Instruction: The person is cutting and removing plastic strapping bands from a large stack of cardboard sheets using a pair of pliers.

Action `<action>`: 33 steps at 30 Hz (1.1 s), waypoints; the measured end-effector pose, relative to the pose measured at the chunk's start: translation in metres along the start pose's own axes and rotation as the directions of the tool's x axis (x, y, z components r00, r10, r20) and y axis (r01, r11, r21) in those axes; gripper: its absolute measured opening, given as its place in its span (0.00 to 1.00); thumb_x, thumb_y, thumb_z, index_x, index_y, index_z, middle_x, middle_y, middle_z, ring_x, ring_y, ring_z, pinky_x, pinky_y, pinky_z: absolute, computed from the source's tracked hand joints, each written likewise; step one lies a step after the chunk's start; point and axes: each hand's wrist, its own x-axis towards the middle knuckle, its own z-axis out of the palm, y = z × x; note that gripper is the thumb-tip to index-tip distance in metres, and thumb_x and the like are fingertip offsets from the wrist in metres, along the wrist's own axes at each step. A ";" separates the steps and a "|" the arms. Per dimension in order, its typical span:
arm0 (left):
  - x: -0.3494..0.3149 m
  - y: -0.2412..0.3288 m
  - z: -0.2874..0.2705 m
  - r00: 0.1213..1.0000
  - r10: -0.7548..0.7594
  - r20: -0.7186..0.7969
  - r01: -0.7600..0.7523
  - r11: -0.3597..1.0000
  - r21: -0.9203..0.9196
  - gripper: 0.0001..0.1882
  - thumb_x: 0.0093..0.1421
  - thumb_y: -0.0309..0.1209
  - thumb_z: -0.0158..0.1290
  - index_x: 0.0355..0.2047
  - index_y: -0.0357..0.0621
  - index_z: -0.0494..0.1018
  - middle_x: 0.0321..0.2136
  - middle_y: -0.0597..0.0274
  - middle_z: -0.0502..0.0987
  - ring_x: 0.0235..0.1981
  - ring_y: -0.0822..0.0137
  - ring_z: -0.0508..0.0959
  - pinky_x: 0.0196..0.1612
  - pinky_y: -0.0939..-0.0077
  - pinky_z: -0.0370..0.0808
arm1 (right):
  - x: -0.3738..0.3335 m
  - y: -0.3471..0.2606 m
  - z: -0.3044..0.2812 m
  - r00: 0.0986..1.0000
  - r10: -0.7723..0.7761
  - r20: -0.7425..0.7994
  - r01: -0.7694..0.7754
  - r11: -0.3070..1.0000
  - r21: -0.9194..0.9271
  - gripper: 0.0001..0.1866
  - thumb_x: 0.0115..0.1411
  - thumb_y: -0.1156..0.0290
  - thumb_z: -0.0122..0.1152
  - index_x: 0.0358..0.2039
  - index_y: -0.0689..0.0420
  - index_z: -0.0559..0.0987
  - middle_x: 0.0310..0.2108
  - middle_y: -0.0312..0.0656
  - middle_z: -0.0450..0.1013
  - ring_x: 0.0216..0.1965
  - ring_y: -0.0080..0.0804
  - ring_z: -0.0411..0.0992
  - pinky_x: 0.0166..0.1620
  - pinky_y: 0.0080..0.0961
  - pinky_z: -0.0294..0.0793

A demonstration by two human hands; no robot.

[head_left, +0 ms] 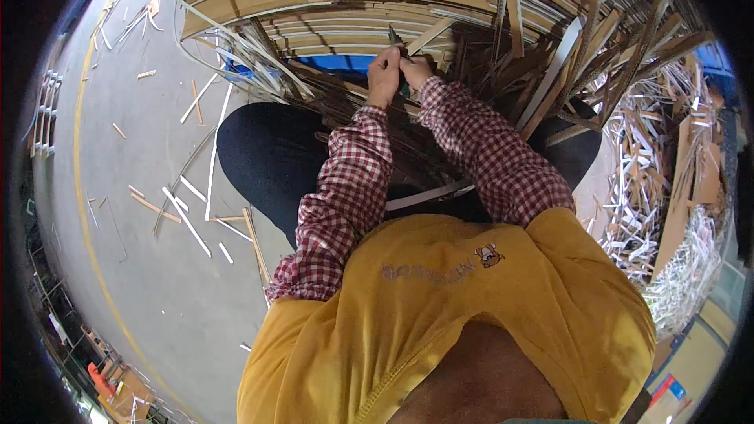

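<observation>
My left hand (384,77) and my right hand (416,72) are close together in front of a tall stack of cardboard sheets (314,1). Both are closed, fingers bent inward. A small dark pointed thing (394,36) juts up from between them toward the stack; its kind is too small to tell, and I cannot tell which hand grips it. Just beyond my right hand a short tan cardboard strip (430,35) leans at a slant. Loose brown strips lie under my forearms, between my knees.
Long cardboard strips (550,71) stick out at the right, above my knee. Beyond them lies a big heap of shredded scraps (640,165). Pale bent strips (236,55) hang at the stack's left end. Offcuts (186,220) litter the grey floor (141,157) at left.
</observation>
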 end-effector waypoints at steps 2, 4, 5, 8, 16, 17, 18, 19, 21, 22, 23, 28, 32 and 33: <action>0.000 0.009 -0.003 0.986 0.122 0.113 -0.137 0.981 0.141 0.21 0.59 0.44 0.41 0.40 0.39 0.70 0.33 0.51 0.73 0.35 0.61 0.73 0.37 0.73 0.67 | 0.005 0.002 -0.003 0.972 0.168 0.163 -0.155 0.984 -0.093 0.21 0.54 0.56 0.48 0.23 0.65 0.68 0.20 0.47 0.64 0.25 0.36 0.65 0.29 0.33 0.65; -0.002 0.021 -0.007 0.993 0.077 0.087 -0.096 0.966 0.238 0.19 0.60 0.42 0.39 0.38 0.40 0.71 0.34 0.50 0.73 0.36 0.59 0.73 0.37 0.71 0.68 | 0.000 0.011 -0.006 0.991 0.059 0.116 -0.065 0.997 0.047 0.18 0.56 0.58 0.46 0.23 0.63 0.65 0.20 0.44 0.61 0.22 0.31 0.61 0.24 0.29 0.64; -0.007 0.027 -0.006 0.973 -0.123 0.197 0.047 0.935 0.351 0.19 0.59 0.42 0.39 0.40 0.40 0.70 0.35 0.52 0.73 0.35 0.62 0.72 0.37 0.73 0.67 | -0.003 0.018 -0.013 0.972 0.192 0.132 -0.209 0.969 0.133 0.16 0.56 0.60 0.47 0.26 0.62 0.66 0.22 0.43 0.62 0.23 0.30 0.61 0.25 0.30 0.65; -0.022 0.041 0.006 0.720 -0.143 0.679 -0.513 0.549 0.660 0.20 0.56 0.38 0.43 0.45 0.38 0.67 0.46 0.49 0.67 0.31 0.60 0.73 0.37 0.68 0.68 | -0.044 0.056 -0.020 0.840 -0.539 -0.067 0.520 0.833 -0.187 0.15 0.56 0.61 0.49 0.33 0.62 0.69 0.28 0.45 0.66 0.27 0.32 0.65 0.33 0.32 0.67; -0.003 0.026 -0.006 0.975 0.036 -0.219 0.041 0.940 0.338 0.16 0.58 0.35 0.44 0.26 0.31 0.69 0.19 0.48 0.71 0.21 0.59 0.71 0.27 0.66 0.67 | -0.083 0.046 -0.094 0.897 0.080 0.434 0.056 0.955 -0.293 0.14 0.47 0.61 0.59 0.28 0.59 0.78 0.29 0.41 0.72 0.31 0.29 0.66 0.38 0.29 0.65; -0.002 0.019 -0.008 0.980 -0.005 -0.197 0.063 0.957 0.284 0.15 0.59 0.35 0.43 0.26 0.31 0.67 0.19 0.52 0.69 0.20 0.61 0.68 0.27 0.66 0.66 | -0.074 0.028 -0.089 0.911 0.054 0.408 0.036 0.977 -0.210 0.14 0.47 0.60 0.59 0.23 0.59 0.78 0.24 0.41 0.72 0.27 0.27 0.66 0.35 0.28 0.66; -0.001 0.012 -0.014 0.963 -0.079 -0.256 0.136 0.967 0.214 0.15 0.60 0.34 0.42 0.26 0.31 0.65 0.19 0.56 0.68 0.19 0.64 0.65 0.26 0.66 0.66 | -0.064 0.011 -0.081 0.895 0.073 0.440 0.033 0.973 -0.229 0.15 0.48 0.58 0.58 0.24 0.59 0.79 0.24 0.41 0.72 0.26 0.27 0.67 0.33 0.25 0.66; 0.002 0.006 -0.017 0.969 0.005 -0.247 0.051 0.975 0.217 0.15 0.60 0.34 0.42 0.26 0.31 0.65 0.19 0.56 0.68 0.19 0.64 0.65 0.26 0.66 0.66 | -0.054 -0.004 -0.070 0.876 0.010 0.481 0.080 0.983 -0.167 0.17 0.50 0.56 0.56 0.24 0.60 0.79 0.23 0.42 0.73 0.25 0.26 0.67 0.31 0.23 0.67; 0.002 -0.004 -0.019 0.961 0.073 -0.268 -0.029 0.986 0.165 0.15 0.60 0.36 0.41 0.25 0.34 0.63 0.18 0.61 0.65 0.17 0.68 0.60 0.25 0.66 0.63 | -0.040 -0.016 -0.048 0.955 0.023 0.294 0.018 0.991 -0.134 0.19 0.52 0.53 0.54 0.27 0.59 0.79 0.24 0.42 0.73 0.25 0.26 0.68 0.31 0.21 0.68; 0.002 -0.007 -0.019 0.934 0.113 -0.339 -0.049 0.980 0.191 0.15 0.60 0.36 0.41 0.25 0.34 0.63 0.18 0.61 0.65 0.17 0.68 0.60 0.25 0.66 0.63 | -0.031 -0.019 -0.040 0.950 0.039 0.309 0.001 0.991 -0.130 0.19 0.52 0.53 0.54 0.27 0.59 0.79 0.24 0.42 0.73 0.25 0.26 0.68 0.31 0.21 0.68; 0.002 -0.008 -0.019 0.936 0.140 -0.323 -0.105 0.987 0.126 0.15 0.60 0.36 0.41 0.26 0.34 0.63 0.18 0.61 0.64 0.17 0.68 0.60 0.24 0.67 0.62 | -0.024 -0.019 -0.031 0.949 0.163 0.271 -0.137 0.984 -0.114 0.19 0.52 0.53 0.53 0.28 0.58 0.79 0.24 0.42 0.73 0.25 0.26 0.68 0.31 0.22 0.69; 0.008 0.009 -0.025 0.914 0.135 -0.384 -0.123 0.991 0.058 0.16 0.60 0.36 0.41 0.24 0.34 0.65 0.16 0.63 0.65 0.17 0.71 0.61 0.22 0.73 0.62 | -0.025 -0.024 -0.018 0.976 0.096 0.194 -0.098 0.995 0.002 0.21 0.53 0.55 0.52 0.17 0.61 0.74 0.14 0.39 0.68 0.16 0.28 0.65 0.23 0.25 0.65; 0.009 0.027 -0.021 0.860 0.266 -0.435 -0.302 0.953 -0.015 0.16 0.60 0.35 0.41 0.24 0.34 0.67 0.17 0.63 0.67 0.18 0.73 0.63 0.23 0.77 0.62 | -0.093 -0.024 -0.033 0.996 -0.005 0.088 0.003 1.000 0.026 0.11 0.53 0.66 0.53 0.23 0.62 0.69 0.20 0.42 0.66 0.21 0.31 0.64 0.30 0.27 0.67; 0.010 0.030 -0.017 0.869 0.268 -0.416 -0.336 0.937 -0.097 0.15 0.60 0.34 0.41 0.25 0.35 0.67 0.17 0.63 0.68 0.19 0.74 0.63 0.23 0.78 0.62 | -0.116 -0.016 -0.040 0.978 -0.209 0.024 0.204 0.969 0.138 0.11 0.54 0.67 0.52 0.32 0.62 0.69 0.28 0.46 0.68 0.29 0.34 0.66 0.36 0.29 0.68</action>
